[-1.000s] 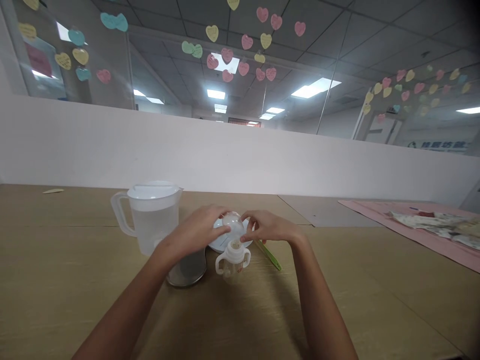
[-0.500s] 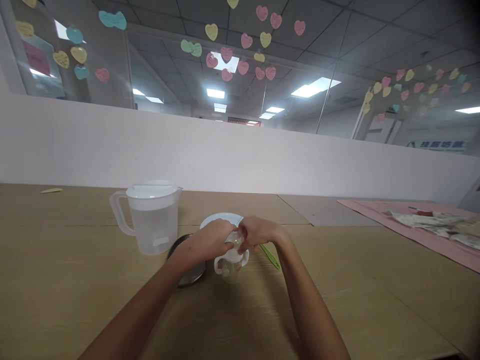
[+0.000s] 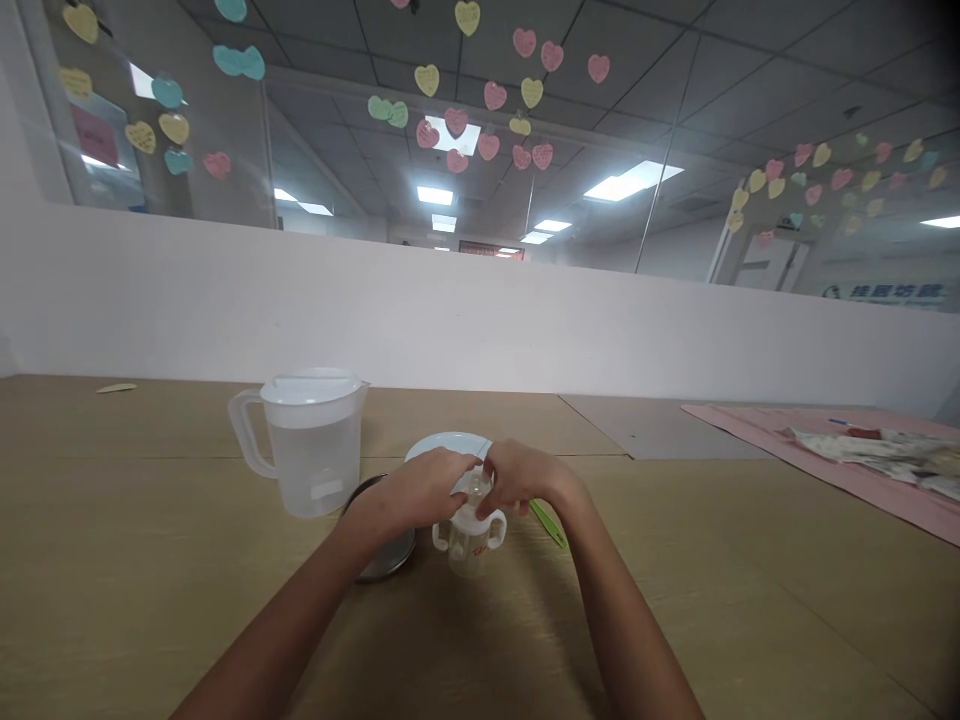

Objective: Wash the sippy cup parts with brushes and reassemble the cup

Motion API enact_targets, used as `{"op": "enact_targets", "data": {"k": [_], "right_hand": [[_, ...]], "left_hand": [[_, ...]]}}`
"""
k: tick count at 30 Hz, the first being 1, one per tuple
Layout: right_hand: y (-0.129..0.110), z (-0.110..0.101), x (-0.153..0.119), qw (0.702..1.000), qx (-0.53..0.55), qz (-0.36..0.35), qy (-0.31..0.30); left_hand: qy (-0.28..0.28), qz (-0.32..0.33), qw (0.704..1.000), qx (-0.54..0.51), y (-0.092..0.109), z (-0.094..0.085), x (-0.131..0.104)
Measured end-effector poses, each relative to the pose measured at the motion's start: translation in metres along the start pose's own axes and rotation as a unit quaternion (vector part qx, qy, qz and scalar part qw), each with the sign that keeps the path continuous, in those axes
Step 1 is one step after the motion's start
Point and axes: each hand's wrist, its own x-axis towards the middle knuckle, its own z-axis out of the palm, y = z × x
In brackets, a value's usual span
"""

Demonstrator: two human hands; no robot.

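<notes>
Fingers of L hand (image 3: 429,487) & R hand (image 3: 525,472) clamped on clear dome cap (image 3: 475,489), at top of clear plastic bottle (image 3: 468,553) w/ white handles, upright on wood-tone counter (image 3: 750,600). Round white plate (image 3: 444,441) behind; grey metal dish (image 3: 391,558), translucent plastic jug (image 3: 313,455) L; green tool (image 3: 550,525) R.

The clear dome cover (image 3: 475,486) has come down onto the two-handled bottle (image 3: 468,549).

clearance from bottle (image 3: 470,551): open at 6 o'clock; obstructed by dish (image 3: 391,557) at 9, pitcher (image 3: 315,455) at 10, plate (image 3: 444,441) at 12, green utensil (image 3: 551,526) at 3.
</notes>
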Motion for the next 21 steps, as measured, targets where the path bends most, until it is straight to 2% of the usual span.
{"op": "enact_targets", "data": {"k": [5,7,9,12,15,18,21], "right_hand": [[0.001,-0.003,-0.004,0.999,0.002,-0.026,0.038],[-0.001,-0.005,-0.005,0.997,-0.003,-0.062,0.050],[-0.004,-0.006,-0.006,0.996,-0.023,-0.080,0.043],[-0.010,-0.005,-0.007,0.996,-0.056,-0.062,0.019],[-0.013,-0.004,-0.008,0.994,-0.088,-0.056,0.045],[-0.015,-0.001,-0.008,0.990,-0.105,-0.053,0.081],[-0.015,0.001,-0.006,0.986,-0.111,-0.070,0.104]], "left_hand": [[0.002,-0.014,1.000,0.013,0.006,-0.006,-0.009],[0.011,-0.013,1.000,-0.006,0.004,0.002,-0.011],[0.039,-0.004,0.998,-0.044,-0.001,0.021,-0.013],[0.174,-0.045,0.980,-0.087,-0.013,0.068,-0.015],[0.276,-0.085,0.946,-0.145,-0.027,0.114,-0.016],[0.288,-0.090,0.936,-0.183,-0.038,0.137,-0.017],[0.288,-0.083,0.931,-0.207,-0.043,0.142,-0.020]]}}
